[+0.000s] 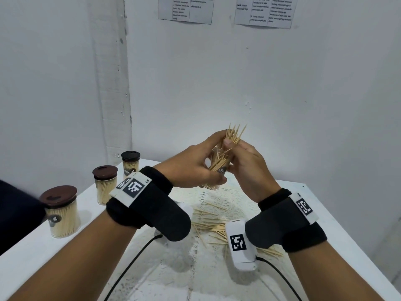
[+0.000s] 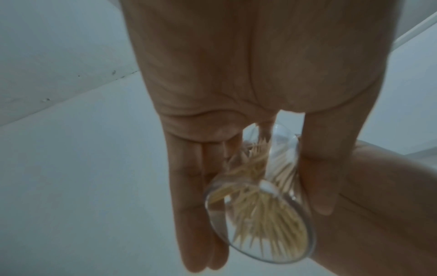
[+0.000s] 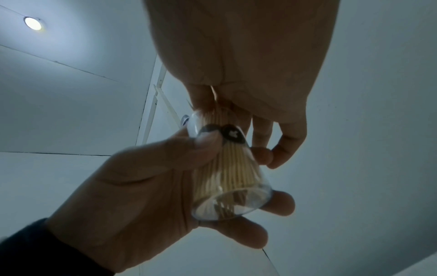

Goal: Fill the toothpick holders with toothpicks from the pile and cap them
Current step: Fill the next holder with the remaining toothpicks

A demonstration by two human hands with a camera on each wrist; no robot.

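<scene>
Three capped, filled holders (image 1: pixel 63 210) stand at the table's (image 1: pixel 325 213) left edge; the left hand (image 1: pixel 191 168) grips an open holder (image 2: pixel 260 214) above the pile (image 1: pixel 214 227), where the right hand (image 1: pixel 247 164) pinches a toothpick bundle (image 1: pixel 233 135) at its mouth

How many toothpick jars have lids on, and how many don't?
Capped jars: 3, standing in a row on the table's left side
Uncapped jars: 1, the clear jar gripped by the left hand
Total: 4
</scene>
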